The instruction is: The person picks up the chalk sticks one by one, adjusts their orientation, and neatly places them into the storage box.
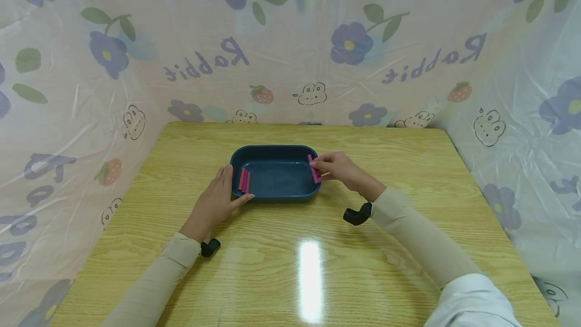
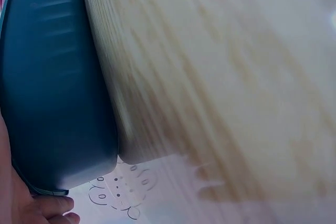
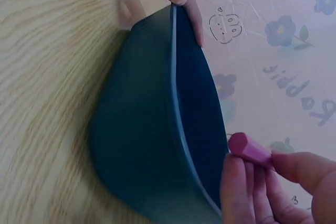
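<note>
A dark blue oblong tub stands on the table. My left hand rests against its left end, fingers straight along the wall and thumb out over the front rim. Above the right end, my right hand pinches a magenta stick between thumb and fingers. Seen from the right wrist, that stick has a six-sided end and sits just over the rim. Inside the tub, three red and pink sticks lie side by side near the left hand.
The wood-grain table ends in a back edge behind the tub. Printed sheets with flowers and rabbits hang behind and at both sides. A black wrist device is on the right wrist, another on the left.
</note>
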`<state>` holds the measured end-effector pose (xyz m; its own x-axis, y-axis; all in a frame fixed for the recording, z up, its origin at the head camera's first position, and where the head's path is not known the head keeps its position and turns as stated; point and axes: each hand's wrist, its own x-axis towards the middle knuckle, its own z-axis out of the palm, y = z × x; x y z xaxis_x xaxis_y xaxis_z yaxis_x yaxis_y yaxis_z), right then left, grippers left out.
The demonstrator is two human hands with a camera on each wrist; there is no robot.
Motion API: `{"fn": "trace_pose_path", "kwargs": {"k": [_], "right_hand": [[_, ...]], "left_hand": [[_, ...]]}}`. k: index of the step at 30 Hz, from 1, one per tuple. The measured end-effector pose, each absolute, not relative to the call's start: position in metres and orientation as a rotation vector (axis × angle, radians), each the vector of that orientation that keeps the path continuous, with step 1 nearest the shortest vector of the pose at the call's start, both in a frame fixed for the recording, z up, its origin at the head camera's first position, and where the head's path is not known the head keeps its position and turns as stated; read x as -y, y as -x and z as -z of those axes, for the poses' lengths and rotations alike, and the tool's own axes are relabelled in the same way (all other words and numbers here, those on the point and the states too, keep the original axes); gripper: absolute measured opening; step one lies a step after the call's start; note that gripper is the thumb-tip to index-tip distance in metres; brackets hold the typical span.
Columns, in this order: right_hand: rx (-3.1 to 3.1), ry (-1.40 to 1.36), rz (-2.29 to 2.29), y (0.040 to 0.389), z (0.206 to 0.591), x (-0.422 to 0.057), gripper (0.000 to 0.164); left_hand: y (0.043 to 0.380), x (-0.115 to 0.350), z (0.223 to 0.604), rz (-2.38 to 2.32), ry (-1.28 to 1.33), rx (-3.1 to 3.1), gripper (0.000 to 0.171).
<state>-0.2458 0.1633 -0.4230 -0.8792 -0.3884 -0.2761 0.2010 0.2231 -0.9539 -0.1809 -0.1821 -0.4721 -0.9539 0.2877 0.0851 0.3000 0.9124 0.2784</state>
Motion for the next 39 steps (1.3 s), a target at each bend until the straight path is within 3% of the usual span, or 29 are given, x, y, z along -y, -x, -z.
{"fn": "trace_pose_path", "kwargs": {"k": [31, 39], "right_hand": [[-1.980, 0.126, 1.757, 0.249, 0.435, -0.105, 0.026], [-1.954, 0.126, 1.748, 0.249, 0.436, -0.093, 0.033]], "left_hand": [[0.180, 0.183, 0.471, 0.436, 0.454, 3.062, 0.109], [0.181, 0.183, 0.473, 0.430, 0.448, 3.053, 0.109]]}}
